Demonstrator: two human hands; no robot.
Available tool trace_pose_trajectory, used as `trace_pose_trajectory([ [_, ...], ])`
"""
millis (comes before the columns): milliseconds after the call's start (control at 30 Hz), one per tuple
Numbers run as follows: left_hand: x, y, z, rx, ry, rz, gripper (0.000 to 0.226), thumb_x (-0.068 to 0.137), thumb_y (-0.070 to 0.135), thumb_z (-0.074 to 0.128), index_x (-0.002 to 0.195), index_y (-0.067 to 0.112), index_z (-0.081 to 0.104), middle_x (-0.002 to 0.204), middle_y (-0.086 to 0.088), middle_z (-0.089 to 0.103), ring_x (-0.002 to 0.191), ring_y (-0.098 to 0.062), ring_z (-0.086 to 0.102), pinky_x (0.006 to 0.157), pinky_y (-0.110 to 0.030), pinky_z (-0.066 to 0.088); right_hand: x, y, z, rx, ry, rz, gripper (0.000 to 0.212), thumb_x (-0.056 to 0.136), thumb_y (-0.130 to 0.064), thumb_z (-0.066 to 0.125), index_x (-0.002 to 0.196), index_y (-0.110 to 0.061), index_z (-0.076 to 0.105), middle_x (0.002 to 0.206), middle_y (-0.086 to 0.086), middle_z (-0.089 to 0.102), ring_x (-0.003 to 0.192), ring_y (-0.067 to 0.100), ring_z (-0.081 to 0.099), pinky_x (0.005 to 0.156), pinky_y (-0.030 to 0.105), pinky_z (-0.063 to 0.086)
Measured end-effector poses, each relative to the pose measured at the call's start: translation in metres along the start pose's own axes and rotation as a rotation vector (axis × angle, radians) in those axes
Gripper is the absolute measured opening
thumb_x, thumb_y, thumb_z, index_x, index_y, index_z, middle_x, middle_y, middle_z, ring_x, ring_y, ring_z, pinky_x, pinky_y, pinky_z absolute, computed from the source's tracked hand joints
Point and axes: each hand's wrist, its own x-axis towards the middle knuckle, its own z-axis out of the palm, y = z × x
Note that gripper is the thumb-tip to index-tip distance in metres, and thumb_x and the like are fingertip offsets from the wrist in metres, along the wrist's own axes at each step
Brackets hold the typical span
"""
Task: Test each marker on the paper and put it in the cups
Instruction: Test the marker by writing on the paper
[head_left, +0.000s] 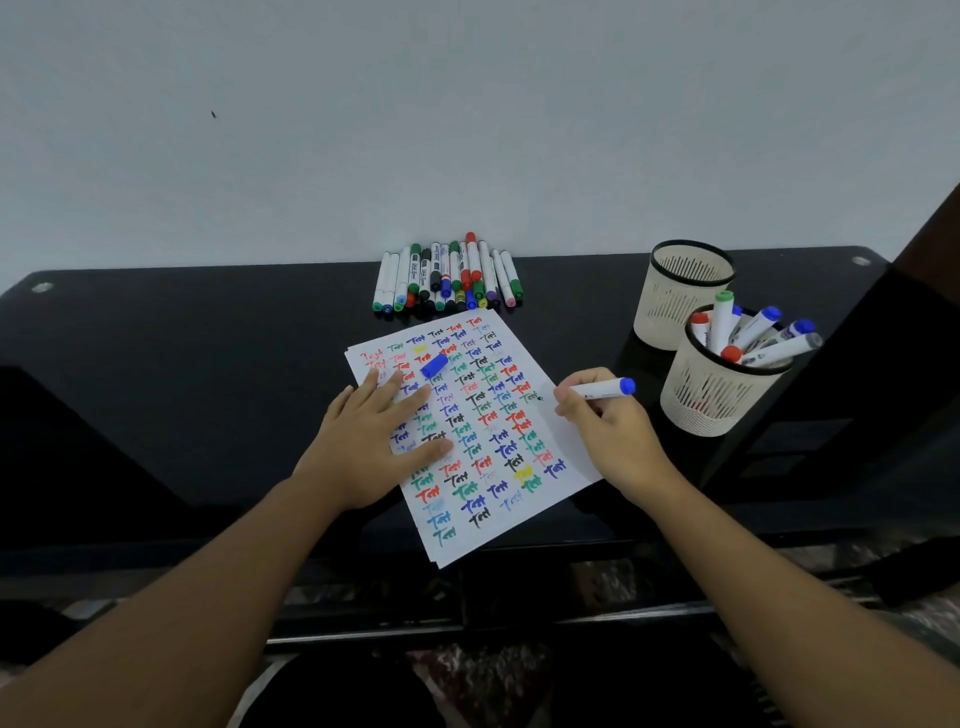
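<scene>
On black desk: paper (563, 441) pinned under flat left hand (382, 436); right hand (605, 421) pinching uncapped blue marker (602, 389) at its right margin; loose blue cap (434, 365) could roll away, delaying capping before cup (711, 395).

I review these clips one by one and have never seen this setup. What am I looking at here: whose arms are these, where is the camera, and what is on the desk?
There is no machine. One camera sits on a person's head, looking down at their bare arms.

The left hand lies flat on a paper covered in coloured test words. The right hand holds a blue marker, writing at the paper's right edge. Its blue cap lies on the sheet.

Behind, a row of markers waits on the black desk. At right, the near cup holds markers; what the far cup holds is hidden.
</scene>
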Motion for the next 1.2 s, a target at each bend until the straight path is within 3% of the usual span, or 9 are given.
trace_pose_trajectory([
  [167,-0.0007,0.0012,-0.0003,-0.009,-0.002,0.003,0.099,0.074,0.1,0.014,0.159,0.049,0.01,0.169,0.012,-0.005,0.156,-0.012,-0.009,0.125,-0.04,-0.008,0.0009,-0.0011,0.0032,-0.031,-0.066,0.055,0.022,0.105,-0.039,0.059,0.093,-0.021,0.065,0.097,-0.017,0.067,0.093,0.017,0.068,0.089,0.05,0.057],
  [267,-0.0009,0.0016,-0.0011,-0.013,-0.003,0.001,0.1,0.073,0.101,0.013,0.159,0.049,0.01,0.169,0.012,-0.005,0.156,-0.012,-0.009,0.125,-0.041,-0.007,0.0019,-0.0024,0.0041,-0.05,-0.088,0.064,0.022,0.104,-0.041,0.059,0.092,-0.024,0.065,0.097,-0.02,0.066,0.095,0.018,0.069,0.09,0.057,0.056],
  [667,-0.0009,0.0009,-0.0001,-0.014,0.005,0.003,0.099,0.074,0.101,0.015,0.159,0.049,0.011,0.169,0.012,-0.004,0.156,-0.012,-0.008,0.125,-0.041,-0.006,0.0019,-0.0038,0.0047,-0.051,-0.111,0.082,0.009,0.103,-0.04,0.062,0.097,-0.033,0.063,0.094,-0.005,0.073,0.089,0.018,0.073,0.082,0.057,0.06],
  [900,-0.0006,0.001,0.0006,-0.02,0.007,-0.002,0.099,0.074,0.101,0.016,0.158,0.05,0.012,0.169,0.013,-0.003,0.156,-0.011,-0.008,0.125,-0.04,-0.007,0.0021,-0.0031,0.0034,-0.062,-0.087,0.087,0.008,0.103,-0.043,0.061,0.097,-0.037,0.062,0.095,-0.007,0.073,0.091,0.016,0.073,0.083,0.055,0.06],
  [1200,-0.0006,0.0011,0.0004,-0.025,0.006,-0.006,0.098,0.074,0.101,0.016,0.158,0.05,0.012,0.169,0.013,-0.003,0.156,-0.011,-0.007,0.126,-0.041,-0.006,-0.001,-0.0042,0.0016,-0.088,-0.046,0.075,0.016,0.106,-0.042,0.056,0.098,-0.028,0.059,0.092,-0.005,0.069,0.089,0.017,0.07,0.084,0.054,0.058],
])
